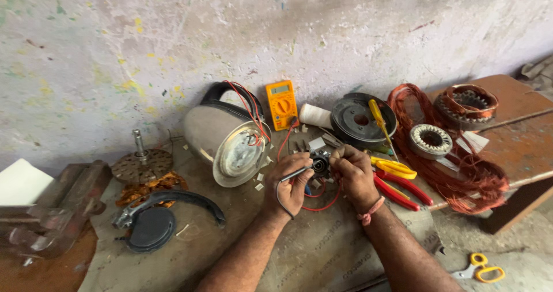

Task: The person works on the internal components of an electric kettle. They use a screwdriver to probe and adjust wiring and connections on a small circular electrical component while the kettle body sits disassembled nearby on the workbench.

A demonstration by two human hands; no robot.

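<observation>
Small black part [319, 164] sits mid-surface between both hands, just right of the kettle [227, 136]: left hand [291, 182] closed on a dark probe, tip pointing right at it, right hand [352, 170] pinching its far-right edge.

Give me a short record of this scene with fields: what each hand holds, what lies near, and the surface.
left hand: grips a thin dark tool, its tip at a small black round part
right hand: fingers pinched just above that part
wires: red wire loops below the hands
left of hands: steel kettle lying on its side
behind: yellow multimeter
right: red-handled pliers, copper wire coil
surface: grey sheet
</observation>
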